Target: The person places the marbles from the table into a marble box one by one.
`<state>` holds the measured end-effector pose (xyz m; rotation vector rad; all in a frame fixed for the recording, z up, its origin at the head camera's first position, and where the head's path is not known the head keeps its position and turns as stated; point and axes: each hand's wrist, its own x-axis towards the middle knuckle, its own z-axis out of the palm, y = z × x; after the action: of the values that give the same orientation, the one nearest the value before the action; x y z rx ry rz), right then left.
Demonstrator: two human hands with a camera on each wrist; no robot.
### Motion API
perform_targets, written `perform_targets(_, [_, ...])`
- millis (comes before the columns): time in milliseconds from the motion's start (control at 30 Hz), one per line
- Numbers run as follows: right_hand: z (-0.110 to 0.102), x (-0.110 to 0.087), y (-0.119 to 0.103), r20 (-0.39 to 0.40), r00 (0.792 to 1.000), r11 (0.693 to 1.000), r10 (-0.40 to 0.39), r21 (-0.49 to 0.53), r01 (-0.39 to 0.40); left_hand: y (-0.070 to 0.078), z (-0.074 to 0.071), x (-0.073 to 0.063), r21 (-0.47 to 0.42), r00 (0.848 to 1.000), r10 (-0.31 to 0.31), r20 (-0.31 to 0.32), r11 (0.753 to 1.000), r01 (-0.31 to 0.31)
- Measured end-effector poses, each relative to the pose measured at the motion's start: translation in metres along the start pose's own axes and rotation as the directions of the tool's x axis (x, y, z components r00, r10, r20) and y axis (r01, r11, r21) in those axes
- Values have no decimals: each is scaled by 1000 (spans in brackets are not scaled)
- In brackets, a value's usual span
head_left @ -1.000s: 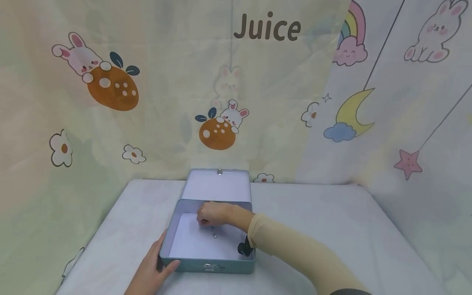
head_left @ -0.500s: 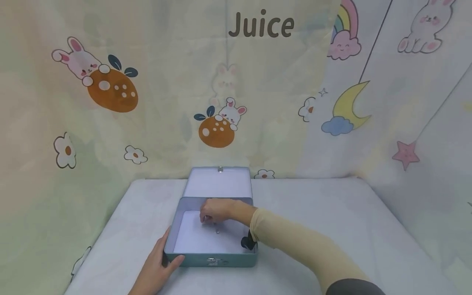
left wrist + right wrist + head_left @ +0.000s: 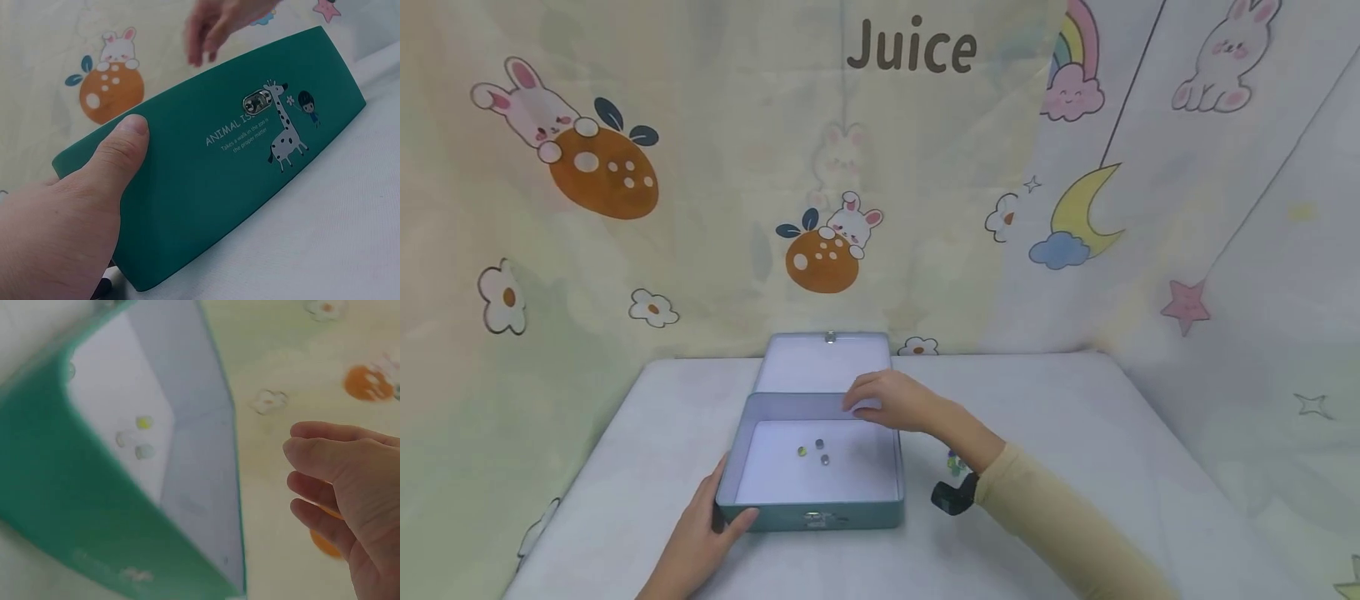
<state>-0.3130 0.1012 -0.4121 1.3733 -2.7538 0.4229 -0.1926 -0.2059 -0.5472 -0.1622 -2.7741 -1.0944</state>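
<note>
Looking down at our bench, we've got a green metal box sitting near the middle, lid flipped open at the back. Our left hand has hold of its front left corner, thumb pressed on the front face and the other fingers along the left side, so that's a pretty snug grip.

Inside the box we count three little beads bunched together on the white bottom: a yellowish bead and two clear-looking beads.

Our right hand is up over the back right part of the box, well clear of the beads. Its fingers are loosely bent, only partly open, and we can't see anything in them.

Just right of the box there's a small bunch of colourful bits on the bench, half hidden by our right forearm, so we can't tell how many. A black gadget sits by that wrist.

Up close, the box front has a metal latch, a giraffe drawing and some white lettering.
</note>
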Motion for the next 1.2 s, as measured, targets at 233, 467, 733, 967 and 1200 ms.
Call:
perform_targets(233, [13,-72,30,-175,958,969,226,137,-204,-3,-4,1,10,1000,11,2,1000,-11])
perform_targets(467, [52,-139,50,-223,859,877,460,266,-401,-3,-3,0,-7,1000,1,29,1000,-1])
perform_targets(733, [79,-171,61,-250,838,871,484,226,-436,3,-2,2,1,997,-46,68,999,47])
perform_targets(967, [81,-172,60,-221,834,863,505,162,-479,4,-3,1,-11,997,-48,62,999,49])
perform_targets(1200, [80,-171,60,-199,869,891,454,86,-446,4,-3,1,-1,999,-28,42,1000,28])
